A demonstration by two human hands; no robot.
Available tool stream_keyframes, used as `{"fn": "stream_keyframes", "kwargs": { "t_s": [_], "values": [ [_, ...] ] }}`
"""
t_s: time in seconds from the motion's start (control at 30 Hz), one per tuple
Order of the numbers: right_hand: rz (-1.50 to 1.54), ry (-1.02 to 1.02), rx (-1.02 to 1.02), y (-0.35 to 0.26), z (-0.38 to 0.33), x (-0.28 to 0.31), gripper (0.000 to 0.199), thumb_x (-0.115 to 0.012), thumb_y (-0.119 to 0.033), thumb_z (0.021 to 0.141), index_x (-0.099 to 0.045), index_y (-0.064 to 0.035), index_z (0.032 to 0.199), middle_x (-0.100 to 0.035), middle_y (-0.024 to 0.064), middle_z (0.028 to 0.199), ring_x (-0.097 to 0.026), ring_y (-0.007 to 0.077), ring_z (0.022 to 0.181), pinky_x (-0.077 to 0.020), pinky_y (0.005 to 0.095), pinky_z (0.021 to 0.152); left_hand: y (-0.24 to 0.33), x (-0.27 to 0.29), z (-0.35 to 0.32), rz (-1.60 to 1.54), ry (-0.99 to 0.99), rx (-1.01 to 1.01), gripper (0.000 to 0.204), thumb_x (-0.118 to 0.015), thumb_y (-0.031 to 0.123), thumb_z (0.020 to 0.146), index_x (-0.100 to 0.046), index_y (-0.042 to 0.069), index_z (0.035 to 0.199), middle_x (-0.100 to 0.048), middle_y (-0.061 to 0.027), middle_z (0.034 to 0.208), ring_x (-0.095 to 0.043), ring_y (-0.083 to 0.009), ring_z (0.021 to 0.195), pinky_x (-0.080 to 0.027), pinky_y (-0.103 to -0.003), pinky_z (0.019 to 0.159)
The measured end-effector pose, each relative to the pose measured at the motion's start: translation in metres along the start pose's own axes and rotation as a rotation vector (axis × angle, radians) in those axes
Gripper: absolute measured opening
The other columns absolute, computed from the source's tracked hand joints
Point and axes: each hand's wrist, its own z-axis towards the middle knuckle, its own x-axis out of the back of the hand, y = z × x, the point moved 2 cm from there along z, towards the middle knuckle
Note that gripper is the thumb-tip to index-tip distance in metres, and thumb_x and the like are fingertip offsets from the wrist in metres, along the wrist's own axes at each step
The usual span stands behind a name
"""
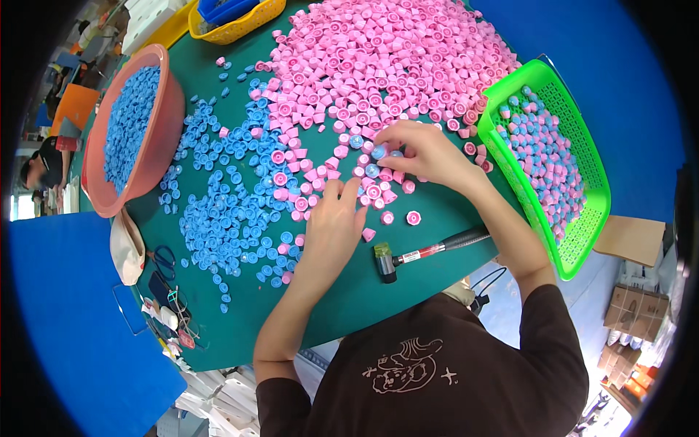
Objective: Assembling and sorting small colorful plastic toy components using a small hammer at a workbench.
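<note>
My right hand [424, 154] is over the middle of the green table, its thumb and forefinger pinching a small blue cap [378, 151]. Other blue-topped pink pieces stand by those fingertips, one of them a blue-topped piece [356, 141] just to the left. My left hand [333, 231] is lower and to the left, fingers curled down among loose pink cups [312, 175]; whatever lies between its fingertips is hidden. A large heap of pink cups [393, 58] spreads beyond both hands. Loose blue caps [226, 218] are scattered to the left of my left hand.
A mallet [429, 250] lies near the front edge. At right, a green basket [502, 156] holds blue-and-pink pieces. A pink basin [171, 109] full of blue caps stands at left, near scissors [163, 262]. A yellow basket [244, 25] sits at the back.
</note>
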Motion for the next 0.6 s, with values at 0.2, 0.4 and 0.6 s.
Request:
{"fn": "stream_keyframes", "kwargs": {
  "t_s": [0.2,0.4,0.6],
  "values": [
    [1.084,0.188,-0.581,-0.010,-0.009,0.025,0.030,-0.058,-0.009,0.087,-0.055,-0.0046,0.117,-0.059,0.0058,0.086,-0.053,0.0086,0.051,-0.0330,0.0199,0.034,-0.015,0.003,0.001,-0.027,0.017,-0.041,0.033,-0.074,0.006,0.077,-0.058,0.002,0.105,-0.057,-0.0119,0.093,-0.061,-0.0288,0.071,-0.049,-0.038,0.060],
    [0.202,0.003,-0.447,-0.016,-0.011,-0.010,0.020,-0.070,-0.021,0.084,-0.067,-0.0009,0.089,-0.061,0.0024,0.080,-0.056,0.0111,0.067,-0.0450,0.0267,0.060,-0.024,0.023,0.029,-0.620,-0.031,0.390,0.021,-0.066,0.006,0.086,-0.059,0.006,0.105,-0.062,-0.0040,0.083,-0.061,-0.0127,0.070,-0.049,-0.027,0.052],
    [0.192,-0.062,-0.314,-0.011,0.001,-0.019,0.015,-0.070,-0.017,0.083,-0.066,-0.0029,0.086,-0.052,-0.0010,0.063,-0.054,0.0068,0.064,-0.0427,0.0249,0.057,-0.045,0.036,0.057,-1.889,-0.137,0.373,0.031,-0.061,0.020,0.090,-0.056,0.003,0.115,-0.062,-0.0061,0.088,-0.057,-0.0118,0.060,-0.041,-0.019,0.043]
  ]
}}
